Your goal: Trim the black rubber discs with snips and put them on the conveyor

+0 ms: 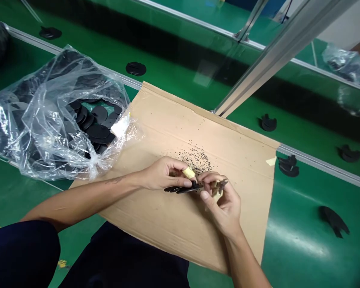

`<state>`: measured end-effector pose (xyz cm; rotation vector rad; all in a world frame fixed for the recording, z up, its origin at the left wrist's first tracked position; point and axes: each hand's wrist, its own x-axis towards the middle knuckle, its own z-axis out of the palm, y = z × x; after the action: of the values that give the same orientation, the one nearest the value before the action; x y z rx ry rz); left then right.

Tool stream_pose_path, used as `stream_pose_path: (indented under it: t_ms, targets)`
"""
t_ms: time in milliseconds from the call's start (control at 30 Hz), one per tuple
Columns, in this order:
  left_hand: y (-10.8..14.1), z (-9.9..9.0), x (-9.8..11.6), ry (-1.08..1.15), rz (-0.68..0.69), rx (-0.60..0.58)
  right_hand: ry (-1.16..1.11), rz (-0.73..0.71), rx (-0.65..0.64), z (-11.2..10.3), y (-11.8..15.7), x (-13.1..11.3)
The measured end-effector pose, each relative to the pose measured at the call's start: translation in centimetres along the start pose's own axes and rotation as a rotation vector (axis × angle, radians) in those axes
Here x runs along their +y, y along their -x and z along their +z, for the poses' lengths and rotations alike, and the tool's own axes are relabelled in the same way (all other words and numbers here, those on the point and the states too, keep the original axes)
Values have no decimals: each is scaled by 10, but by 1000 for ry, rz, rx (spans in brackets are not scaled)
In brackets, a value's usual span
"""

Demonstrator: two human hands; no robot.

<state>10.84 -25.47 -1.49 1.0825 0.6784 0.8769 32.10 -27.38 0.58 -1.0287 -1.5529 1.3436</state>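
Thumb [183, 182] and forefinger of the left hand [162, 176] pinch a dark, flat black plastic piece [180, 189] with several slat-like edges, held just above the cardboard near the middle of the view. A pale yellow wrap [189, 173] covers the end of that forefinger. Close against the piece's right end, the right hand [226, 202] grasps a small brownish metal tool [223, 183] in curled fingers (its exact kind is too hidden to tell), and a second yellow wrap [217, 196] shows among those fingers. Whether the tool touches the piece cannot be made out.

Beneath and just beyond both hands, tiny black fragments [198, 157] lie scattered over a cardboard sheet [243, 172], thickest behind the fingertips and sparser toward the far edge. A short strip of pale tape [271, 161] sticks at its far right corner. To the left, a clear plastic bag [42, 116], partly overlapping the sheet, holds many black discs [99, 132]; a white label [120, 127] sits on its right side.

Farther out, a metal rail [327, 165] crosses the green surface [303, 208], and a slanting metal post [267, 58] rises behind the sheet. Loose black parts [334, 221] lie well apart on the green, some beyond the rail (one notched part [289, 165] lies just off the sheet's corner).
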Motion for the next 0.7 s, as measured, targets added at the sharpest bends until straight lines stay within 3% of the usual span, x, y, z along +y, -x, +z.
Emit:
stream_pose_path:
  t_ms: [400, 600, 700]
  targets:
    - [3, -12, 11, -171, 22, -269, 123, -160, -190, 2, -1, -2]
    - [5, -9, 17, -325, 49, -285, 130, -138, -278, 9, 1, 4]
    - [4, -10, 15, -237, 17, -280, 77, -85, -245, 12, 0, 4]
